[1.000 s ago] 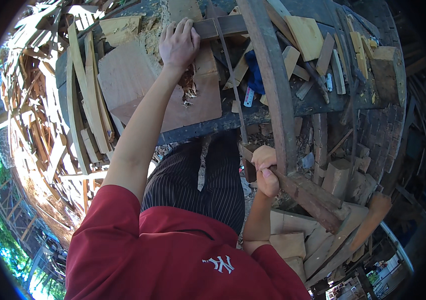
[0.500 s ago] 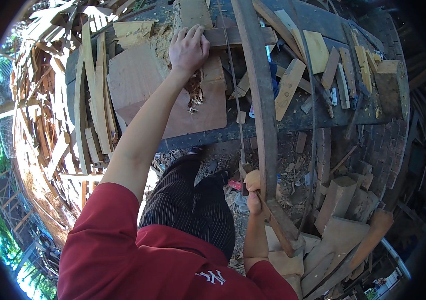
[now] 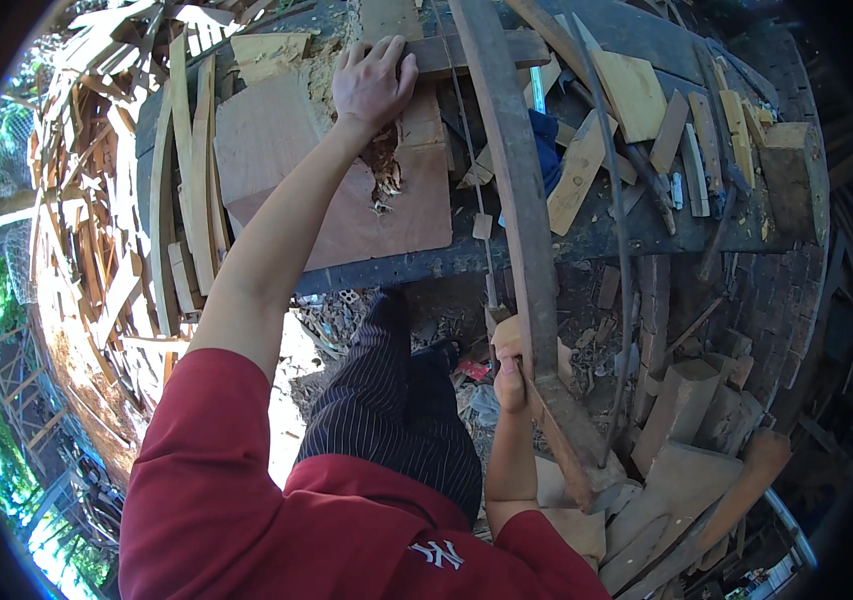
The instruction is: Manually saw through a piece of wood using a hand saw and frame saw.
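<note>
My left hand (image 3: 372, 88) presses down on a dark strip of wood (image 3: 487, 52) lying crosswise near the far side of the bench, its fingers curled over the wood. My right hand (image 3: 510, 378), low and near my body, is closed around the near end of a large wooden frame saw (image 3: 515, 190). The saw's long beam runs away from me across the bench. Its narrow blade (image 3: 469, 135) crosses the strip to the right of my left hand. Part of my right hand's grip is hidden by the saw's end.
A broad reddish board (image 3: 367, 225) with a broken patch lies under my left arm. Long slats (image 3: 187, 170) lie left of it; offcuts (image 3: 582, 180) and a wood block (image 3: 792, 185) lie to the right. Scrap timber (image 3: 682, 400) is stacked on the ground at right.
My right hand and the saw have moved a short way forward, away from my body. My left hand stays on the wood strip.
</note>
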`<state>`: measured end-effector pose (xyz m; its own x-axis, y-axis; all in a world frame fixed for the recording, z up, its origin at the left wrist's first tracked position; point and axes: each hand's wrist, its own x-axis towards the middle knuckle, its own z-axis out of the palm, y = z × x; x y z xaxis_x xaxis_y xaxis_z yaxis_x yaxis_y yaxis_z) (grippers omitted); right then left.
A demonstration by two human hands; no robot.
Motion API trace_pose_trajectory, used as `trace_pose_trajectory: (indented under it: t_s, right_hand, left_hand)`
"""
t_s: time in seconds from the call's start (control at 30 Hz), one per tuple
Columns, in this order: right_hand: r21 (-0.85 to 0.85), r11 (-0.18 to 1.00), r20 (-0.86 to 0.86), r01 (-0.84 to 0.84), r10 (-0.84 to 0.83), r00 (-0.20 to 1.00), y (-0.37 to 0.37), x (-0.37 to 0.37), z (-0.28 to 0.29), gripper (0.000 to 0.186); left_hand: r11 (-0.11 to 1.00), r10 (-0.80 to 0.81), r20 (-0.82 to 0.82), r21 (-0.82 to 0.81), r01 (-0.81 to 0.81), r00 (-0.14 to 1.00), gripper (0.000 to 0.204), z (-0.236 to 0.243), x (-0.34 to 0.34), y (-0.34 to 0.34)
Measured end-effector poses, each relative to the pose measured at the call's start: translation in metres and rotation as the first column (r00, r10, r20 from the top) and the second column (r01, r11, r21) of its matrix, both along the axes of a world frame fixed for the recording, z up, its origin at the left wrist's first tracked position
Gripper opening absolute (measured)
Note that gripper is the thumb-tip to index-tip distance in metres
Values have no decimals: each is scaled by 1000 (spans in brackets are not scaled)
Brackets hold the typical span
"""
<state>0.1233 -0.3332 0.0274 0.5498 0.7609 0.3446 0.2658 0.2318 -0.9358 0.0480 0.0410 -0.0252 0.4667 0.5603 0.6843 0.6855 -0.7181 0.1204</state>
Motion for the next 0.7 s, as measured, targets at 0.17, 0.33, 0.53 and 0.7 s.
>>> trace_pose_trajectory:
  t_s: [0.17,0.33,0.53,0.7]
  right_hand:
    - [73,990,-226,-124,138,964,66,8,-3,13]
    - [58,998,45,6,-8,999,160,16,5,5]
    - [-45,988,-120,-151,144,982,161,24,-8,5]
    - [93,993,-68,-77,84,994,148,-11,0,7]
  left_hand:
    - [997,-22,-121,-80,12,992,30,6,-8,0]
    - [993,-30,-129,-113,15,991,28,7,5,-7]
    - [996,-7,-124,-91,-5,992,22,5,0,-3]
    - [983,-142,-152,-138,122,978,25,10,-6,3]
